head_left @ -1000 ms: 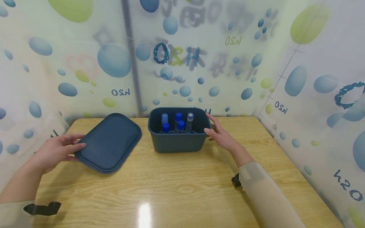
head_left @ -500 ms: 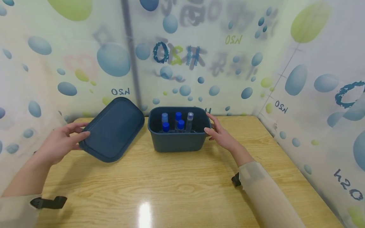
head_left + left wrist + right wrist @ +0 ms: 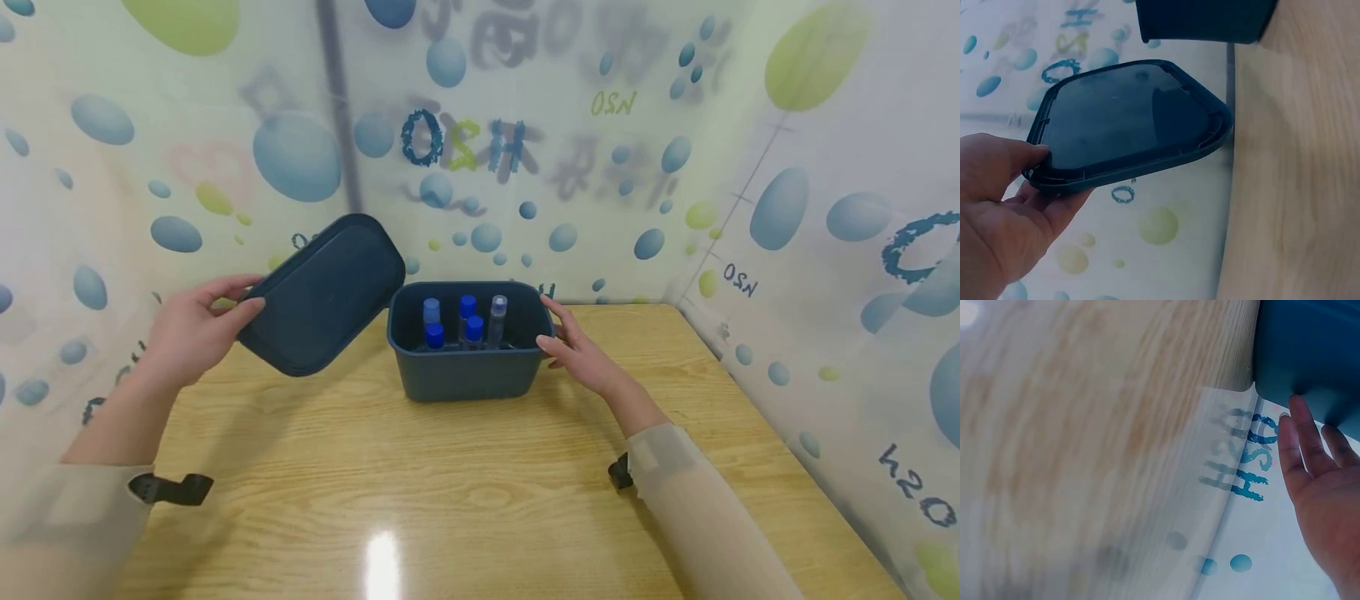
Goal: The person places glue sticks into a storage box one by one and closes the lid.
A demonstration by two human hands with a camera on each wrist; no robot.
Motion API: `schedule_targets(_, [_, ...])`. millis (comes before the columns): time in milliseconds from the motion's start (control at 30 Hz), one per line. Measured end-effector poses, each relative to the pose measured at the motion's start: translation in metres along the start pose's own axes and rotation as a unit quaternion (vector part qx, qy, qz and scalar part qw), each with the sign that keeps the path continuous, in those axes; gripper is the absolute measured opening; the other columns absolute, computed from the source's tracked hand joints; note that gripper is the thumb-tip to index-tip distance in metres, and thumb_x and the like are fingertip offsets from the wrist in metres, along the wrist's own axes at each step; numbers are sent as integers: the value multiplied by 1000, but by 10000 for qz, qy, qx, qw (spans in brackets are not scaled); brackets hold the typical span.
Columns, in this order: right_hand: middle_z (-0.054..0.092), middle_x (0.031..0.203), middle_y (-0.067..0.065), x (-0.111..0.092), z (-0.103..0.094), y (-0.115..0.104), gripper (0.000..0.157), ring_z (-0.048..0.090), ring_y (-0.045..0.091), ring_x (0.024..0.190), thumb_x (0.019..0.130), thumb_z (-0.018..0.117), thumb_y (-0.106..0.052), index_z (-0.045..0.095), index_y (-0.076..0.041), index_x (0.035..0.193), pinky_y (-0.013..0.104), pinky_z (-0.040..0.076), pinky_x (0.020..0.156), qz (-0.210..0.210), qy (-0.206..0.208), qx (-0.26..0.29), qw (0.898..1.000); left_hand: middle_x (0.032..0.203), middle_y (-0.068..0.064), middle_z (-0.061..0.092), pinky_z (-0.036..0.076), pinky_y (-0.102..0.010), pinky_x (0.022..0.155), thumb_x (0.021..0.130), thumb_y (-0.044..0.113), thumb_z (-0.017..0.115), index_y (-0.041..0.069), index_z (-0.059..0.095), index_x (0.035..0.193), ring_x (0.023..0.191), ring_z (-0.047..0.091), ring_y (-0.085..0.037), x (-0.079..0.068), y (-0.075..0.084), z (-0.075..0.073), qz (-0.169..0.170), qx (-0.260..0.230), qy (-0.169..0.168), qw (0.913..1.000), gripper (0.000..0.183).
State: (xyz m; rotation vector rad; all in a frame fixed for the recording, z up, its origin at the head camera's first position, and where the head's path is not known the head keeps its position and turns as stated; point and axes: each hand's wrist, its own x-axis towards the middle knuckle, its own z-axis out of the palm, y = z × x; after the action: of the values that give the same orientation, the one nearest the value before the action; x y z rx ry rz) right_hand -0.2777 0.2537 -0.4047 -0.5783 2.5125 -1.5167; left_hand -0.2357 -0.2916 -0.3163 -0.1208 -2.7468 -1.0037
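My left hand (image 3: 193, 327) pinches a dark blue rectangular lid (image 3: 326, 292) by its near left edge, thumb on one face and fingers on the other. The lid is tilted in the air, left of the dark blue bin (image 3: 468, 375), its upper right corner close to the bin's rim. In the left wrist view the lid's (image 3: 1122, 119) grooved rim shows. Inside the open bin stand several clear bottles with blue caps (image 3: 474, 327); their lower parts are hidden. My right hand (image 3: 588, 360) rests against the bin's right end, fingers fairly straight on the outer wall (image 3: 1310, 369).
The bin stands on a wood-grain table (image 3: 450, 492) near its back edge. Patterned wall sheets (image 3: 600, 167) rise behind and at both sides. A black strap (image 3: 171, 489) is on the left sleeve.
My left hand has raised the lid from low over the table, moving it up and right towards the bin and tilting it more upright. The right hand and the bin have stayed put.
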Motion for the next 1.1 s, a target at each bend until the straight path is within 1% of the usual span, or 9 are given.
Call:
schedule_targets(100, [19, 181, 23, 0, 1, 1, 75, 59, 52, 141, 116, 48, -49, 5, -41, 177, 67, 52, 111, -11, -5, 2, 10000, 148, -27, 57, 45, -34, 55, 114, 49, 53, 17, 52, 165, 119, 70, -53, 10, 11, 3, 81, -85, 14, 9999, 60])
schedule_targets(200, [21, 181, 24, 0, 0, 1, 75, 59, 51, 141, 116, 48, -49, 5, -41, 177, 67, 52, 110, -8, 8, 3, 10000, 154, -27, 54, 45, -33, 56, 115, 47, 54, 19, 52, 166, 139, 60, -55, 21, 24, 5, 181, -256, -64, 9995, 58])
schedule_targets(400, [25, 179, 26, -1, 1, -1, 75, 60, 51, 138, 116, 48, -47, 5, -40, 177, 70, 51, 111, -7, 19, 33, 10000, 160, -24, 54, 47, -28, 58, 115, 38, 58, 22, 57, 162, 143, 60, -50, 41, 48, 18, 450, -557, -7, 9974, 50])
schedule_targets(600, [28, 177, 26, -1, 1, -2, 75, 61, 50, 136, 116, 48, -46, 5, -39, 177, 71, 50, 111, -15, 4, 59, 10000, 160, -19, 55, 44, -30, 57, 114, 29, 61, 20, 65, 156, 130, 70, -46, 54, 68, 32, 847, -815, 95, 9930, 43])
schedule_targets(700, [30, 177, 27, 0, 1, -2, 75, 62, 49, 135, 116, 48, -46, 5, -39, 177, 70, 51, 111, -18, 2, 59, 10000, 155, -19, 58, 42, -28, 58, 114, 26, 61, 18, 67, 153, 105, 72, -43, 59, 77, 40, 1059, -887, 175, 9903, 40])
schedule_targets(767, [30, 177, 27, 0, 1, -2, 75, 62, 49, 134, 117, 48, -45, 5, -39, 177, 70, 51, 110, -20, 7, 50, 10000, 149, -19, 61, 42, -25, 61, 114, 25, 62, 17, 69, 151, 97, 69, -36, 62, 84, 46, 1202, -917, 234, 9882, 38])
schedule_targets(833, [31, 176, 27, -1, 1, -1, 75, 63, 49, 134, 117, 48, -46, 5, -39, 177, 69, 52, 110, -15, 13, 19, 10000, 143, -19, 63, 43, -23, 66, 114, 23, 62, 17, 71, 148, 95, 64, -31, 65, 90, 50, 1322, -922, 282, 9865, 36])
schedule_targets(933, [31, 176, 26, -1, 1, -1, 75, 63, 49, 134, 116, 49, -47, 5, -39, 177, 68, 53, 110, -4, 26, -17, 10000, 138, -18, 65, 44, -25, 75, 114, 21, 62, 17, 72, 147, 100, 61, -26, 67, 97, 56, 1427, -892, 294, 9853, 35])
schedule_targets(1100, [35, 174, 27, 0, 2, 0, 77, 64, 48, 134, 116, 49, -49, 5, -36, 177, 66, 54, 109, -1, 56, -60, 10000, 134, -18, 66, 48, -42, 87, 114, 18, 61, 15, 74, 145, 104, 58, -32, 71, 108, 65, 1600, -924, 300, 9823, 34])
